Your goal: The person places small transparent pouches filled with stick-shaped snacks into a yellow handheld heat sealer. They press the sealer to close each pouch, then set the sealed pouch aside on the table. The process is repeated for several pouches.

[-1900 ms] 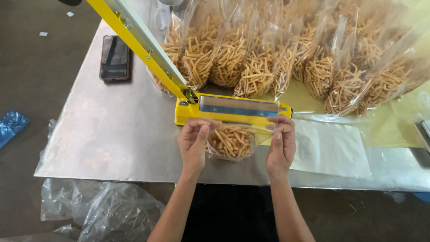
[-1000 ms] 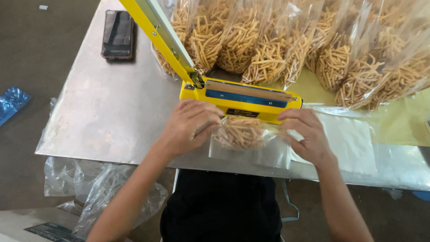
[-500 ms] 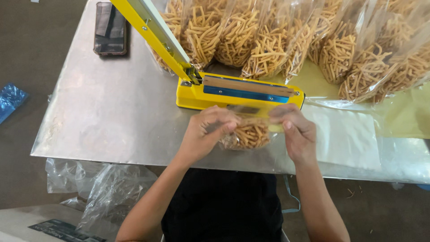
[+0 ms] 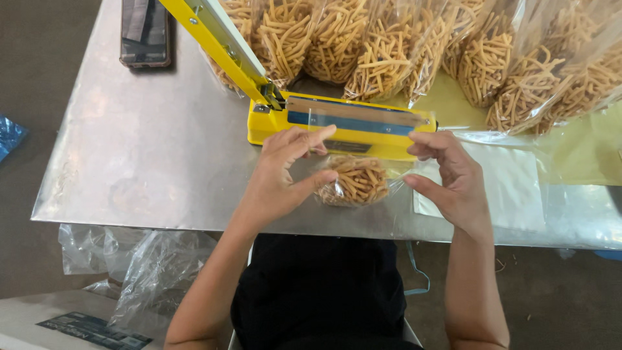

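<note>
A small clear plastic bag of fried snack sticks (image 4: 356, 181) lies on the metal table (image 4: 162, 155), its open top laid over the bar of a yellow heat sealer (image 4: 350, 123). My left hand (image 4: 282, 172) pinches the bag's left edge with thumb and fingers. On the other side, my right hand (image 4: 450, 178) holds the bag's right edge. The sealer's yellow arm (image 4: 214, 39) is raised, slanting up to the left.
Several filled bags of snack sticks (image 4: 402, 45) stand behind the sealer. A dark phone (image 4: 144, 32) lies at the back left. Empty flat bags (image 4: 512, 181) rest at the right. Crumpled plastic (image 4: 142, 266) hangs below the table's near edge.
The bag has been drawn back and laid again across the sealer bar. Both hands have shifted along its edges, and the view has drawn closer.
</note>
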